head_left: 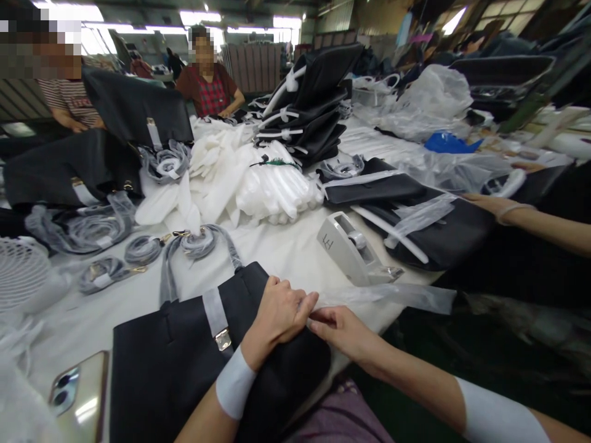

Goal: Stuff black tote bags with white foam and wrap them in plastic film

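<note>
The left hand is curled up on the side of the black bag; I can't tell if it grips anything. The right hand is just beside it, thumb and fingertips close together, but what they pinch is too small to see. The thin, see-through strip runs out past the right hand. It could get snagged on the tape holder just ahead, or slide off, because its far end sticks out past the table's edge. The bag could slip too, as its corner by the right hand is near that edge. Ahead of the left hand, the white cloth gives some room to move.
</note>
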The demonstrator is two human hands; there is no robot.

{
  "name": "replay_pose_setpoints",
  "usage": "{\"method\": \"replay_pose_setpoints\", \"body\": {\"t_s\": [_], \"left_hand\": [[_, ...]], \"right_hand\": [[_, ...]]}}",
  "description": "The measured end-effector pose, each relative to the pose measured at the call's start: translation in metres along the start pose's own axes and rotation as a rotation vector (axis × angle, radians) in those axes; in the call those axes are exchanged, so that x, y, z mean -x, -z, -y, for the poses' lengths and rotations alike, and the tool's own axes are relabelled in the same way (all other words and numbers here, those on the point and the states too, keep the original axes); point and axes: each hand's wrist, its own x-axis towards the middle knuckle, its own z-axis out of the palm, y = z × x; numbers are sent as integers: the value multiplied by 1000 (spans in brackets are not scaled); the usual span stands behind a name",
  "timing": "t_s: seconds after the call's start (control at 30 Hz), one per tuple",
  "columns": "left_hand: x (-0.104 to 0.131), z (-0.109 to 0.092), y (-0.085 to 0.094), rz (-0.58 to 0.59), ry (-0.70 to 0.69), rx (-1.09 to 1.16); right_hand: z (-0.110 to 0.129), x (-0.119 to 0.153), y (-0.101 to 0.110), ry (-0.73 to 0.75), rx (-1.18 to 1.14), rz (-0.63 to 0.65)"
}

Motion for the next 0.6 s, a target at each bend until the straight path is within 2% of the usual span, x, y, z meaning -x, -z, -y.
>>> {"method": "replay_pose_setpoints", "body": {"t_s": [0.17, 0.27, 0.37, 0.47, 0.53, 0.6], "left_hand": [[0, 1, -2, -4, 11, -3], [-3, 2, -8, 37, 7, -56], [-7, 4, -15, 69, 11, -85], [-10, 5, -19, 67, 33, -75], [-11, 6, -19, 68, 51, -69], [-9, 8, -18, 48, 83, -42]], "right_hand": [[-6, -7, -13, -27, -128, 2], [-16, -15, -17, -46, -45, -62], [-17, -14, -14, -51, 299, -135], [0, 2, -5, 1, 773, -176], [17, 14, -1, 89, 966, -183], [32, 18, -2, 278, 977, -207]]}}
